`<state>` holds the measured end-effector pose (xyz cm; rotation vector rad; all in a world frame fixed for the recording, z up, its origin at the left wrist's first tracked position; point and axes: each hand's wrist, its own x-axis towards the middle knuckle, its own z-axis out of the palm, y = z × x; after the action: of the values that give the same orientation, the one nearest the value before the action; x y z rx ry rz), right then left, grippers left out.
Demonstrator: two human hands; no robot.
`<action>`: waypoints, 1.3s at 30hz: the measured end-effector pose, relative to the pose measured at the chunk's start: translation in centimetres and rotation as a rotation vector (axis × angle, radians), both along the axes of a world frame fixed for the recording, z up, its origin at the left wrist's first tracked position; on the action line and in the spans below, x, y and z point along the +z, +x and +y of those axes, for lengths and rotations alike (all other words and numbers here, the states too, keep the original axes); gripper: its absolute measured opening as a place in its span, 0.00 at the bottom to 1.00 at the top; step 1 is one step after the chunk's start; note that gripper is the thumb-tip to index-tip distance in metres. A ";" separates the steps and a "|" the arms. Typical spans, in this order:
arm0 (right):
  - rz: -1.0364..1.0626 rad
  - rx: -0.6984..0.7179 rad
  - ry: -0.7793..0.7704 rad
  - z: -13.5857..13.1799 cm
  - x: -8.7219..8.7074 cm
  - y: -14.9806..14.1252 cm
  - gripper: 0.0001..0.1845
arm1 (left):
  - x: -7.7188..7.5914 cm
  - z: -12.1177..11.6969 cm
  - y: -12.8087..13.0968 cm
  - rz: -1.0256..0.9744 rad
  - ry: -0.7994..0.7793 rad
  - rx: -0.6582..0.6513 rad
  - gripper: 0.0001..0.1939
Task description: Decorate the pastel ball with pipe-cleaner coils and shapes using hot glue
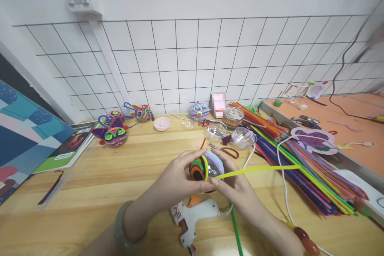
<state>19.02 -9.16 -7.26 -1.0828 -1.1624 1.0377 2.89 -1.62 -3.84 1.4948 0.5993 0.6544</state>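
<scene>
Both hands hold a clear plastic ball partly covered with coloured pipe cleaners, orange, green and black on its left side and lilac and pale blue along its top right. My left hand curls round the left side, its thumb along the bottom. From the right, my right hand grips the ball, with its thumb at the lower front beside a yellow pipe cleaner. That strip edges the coloured part, and its loose end points right. Just below the hands lies a white hot glue gun. Red-handled scissors lie behind them.
Bundles of pipe cleaners cover the right side, crossed by a white cable. Clear half-shells, a pink dish and a round tub stand at the back. Finished-looking decorated balls sit at left near a magazine.
</scene>
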 end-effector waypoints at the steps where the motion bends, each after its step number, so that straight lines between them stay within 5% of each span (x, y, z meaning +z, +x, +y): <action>1: -0.001 0.012 -0.001 0.0 0.1 0.2 0.31 | 0.1 0.1 0.0 0.002 -0.026 -0.005 0.36; 6: 0.052 -0.033 0.044 0.5 -0.2 1.5 0.24 | 0.1 0.7 -0.3 -0.031 -0.169 -0.006 0.41; 18: 0.002 -0.216 0.267 0.5 0.0 2.0 0.05 | -0.3 1.3 -0.4 -0.028 -0.200 -0.071 0.38; 23: -0.114 -0.184 0.219 0.4 0.2 1.2 0.07 | -0.3 0.8 0.1 -0.020 -0.230 -0.070 0.39; 31: 0.035 -0.046 0.091 0.2 0.5 0.3 0.05 | -0.7 0.2 0.4 -0.092 -0.274 -0.126 0.42; 39: 0.055 -0.075 0.066 0.5 0.1 1.1 0.07 | -0.3 1.0 -0.4 -0.156 -0.442 -0.202 0.30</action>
<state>20.17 -8.62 -7.19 -1.0322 -1.0969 0.9582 2.45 -0.64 -4.13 1.0630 0.4311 0.4408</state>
